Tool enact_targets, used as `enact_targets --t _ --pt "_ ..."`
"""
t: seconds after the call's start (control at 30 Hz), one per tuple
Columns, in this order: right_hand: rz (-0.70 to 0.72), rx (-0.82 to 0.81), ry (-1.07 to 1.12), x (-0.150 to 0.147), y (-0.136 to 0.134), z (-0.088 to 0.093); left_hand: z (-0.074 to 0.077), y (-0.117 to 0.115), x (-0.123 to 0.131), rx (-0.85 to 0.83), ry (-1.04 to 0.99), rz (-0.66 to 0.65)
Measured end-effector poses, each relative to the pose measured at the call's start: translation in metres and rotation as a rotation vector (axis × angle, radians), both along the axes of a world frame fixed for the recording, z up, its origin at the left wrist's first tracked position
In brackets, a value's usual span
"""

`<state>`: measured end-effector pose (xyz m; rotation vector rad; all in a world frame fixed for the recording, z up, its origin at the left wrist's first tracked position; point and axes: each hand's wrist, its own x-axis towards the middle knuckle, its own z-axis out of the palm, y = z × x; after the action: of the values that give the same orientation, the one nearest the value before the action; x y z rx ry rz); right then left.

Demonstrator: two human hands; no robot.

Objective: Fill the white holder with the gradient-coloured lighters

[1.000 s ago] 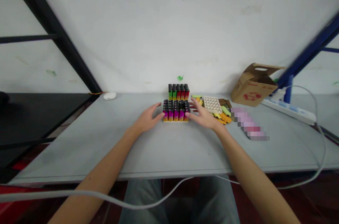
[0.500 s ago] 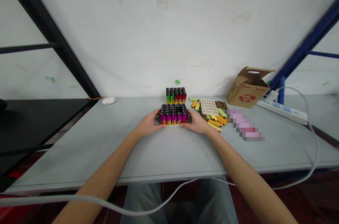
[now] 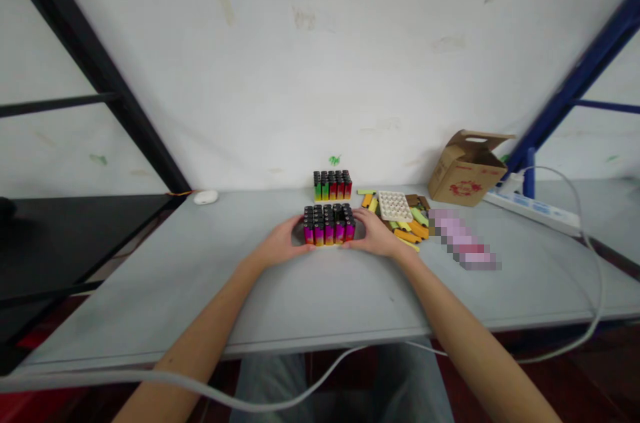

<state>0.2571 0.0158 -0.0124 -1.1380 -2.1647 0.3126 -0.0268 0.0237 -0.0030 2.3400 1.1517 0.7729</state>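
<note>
My left hand (image 3: 281, 240) and my right hand (image 3: 374, 234) are closed round the two sides of a block of upright batteries (image 3: 329, 234). These have black tops and purple-to-yellow bodies, and stand in close rows. A pale edge shows under them, perhaps a tray. One spot near the right of the block looks like a gap. Just behind stands a second block of batteries (image 3: 333, 188), green on the left and red on the right, untouched. Thumbs lie at the front corners; the other fingers are partly hidden along the sides.
Right of my right hand lie loose yellow, orange and green batteries (image 3: 411, 235), with a pale tray of round hollows (image 3: 395, 206) among them. Farther right are a blurred pink item (image 3: 461, 238), an open cardboard box (image 3: 465, 176) and a power strip (image 3: 535, 210). A white case (image 3: 205, 197) lies at left.
The view has tilted a little. Both hands and the purple battery block have come slightly nearer to me, widening the space to the block behind. My grip looks the same.
</note>
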Motion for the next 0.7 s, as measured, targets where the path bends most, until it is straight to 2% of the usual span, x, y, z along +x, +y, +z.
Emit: enact_targets --t 0.13,0.3,0.53,0.7 --pt "0.023 0.030 -0.079 0.003 0.002 -0.004 0.000 0.000 0.000 0.012 0.015 -0.002" --pt "-0.013 0.043 -0.105 0.002 0.000 -0.002 0.000 0.000 0.001 0.000 0.019 0.024" --pt "0.026 0.013 -0.142 0.003 -0.003 0.006 0.009 -0.002 0.003 -0.014 0.028 0.042" --pt "-0.002 0.013 -0.153 -0.005 -0.009 0.007 0.013 -0.002 -0.004 -0.007 0.050 0.034"
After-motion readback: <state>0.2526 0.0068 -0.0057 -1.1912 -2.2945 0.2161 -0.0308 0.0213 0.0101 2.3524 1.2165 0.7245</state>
